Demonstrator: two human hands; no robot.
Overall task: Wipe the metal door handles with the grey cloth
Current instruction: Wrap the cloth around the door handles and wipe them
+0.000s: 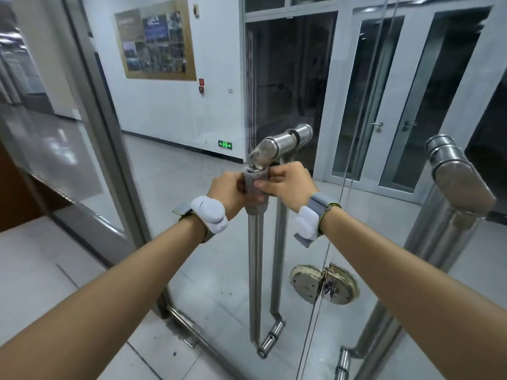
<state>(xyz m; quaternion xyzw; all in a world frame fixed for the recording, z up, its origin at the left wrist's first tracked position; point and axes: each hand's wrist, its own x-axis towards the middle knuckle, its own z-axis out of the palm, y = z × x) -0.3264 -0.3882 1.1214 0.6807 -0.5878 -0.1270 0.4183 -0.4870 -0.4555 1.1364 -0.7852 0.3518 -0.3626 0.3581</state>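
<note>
A tall metal door handle (255, 270) runs down the glass door in the middle of the head view. The grey cloth (255, 185) is wrapped around the bar just below its upper elbow. My left hand (230, 192) grips the cloth from the left. My right hand (288, 183) pinches it from the right, fingers over the cloth. A second metal handle (455, 193) stands on the neighbouring glass door at the right, untouched.
The glass door's edge (329, 242) runs between the two handles, with a round metal lock plate (323, 283) low on it. A metal-framed glass panel (104, 133) stands at left. Tiled floor and a white double door (395, 127) lie beyond.
</note>
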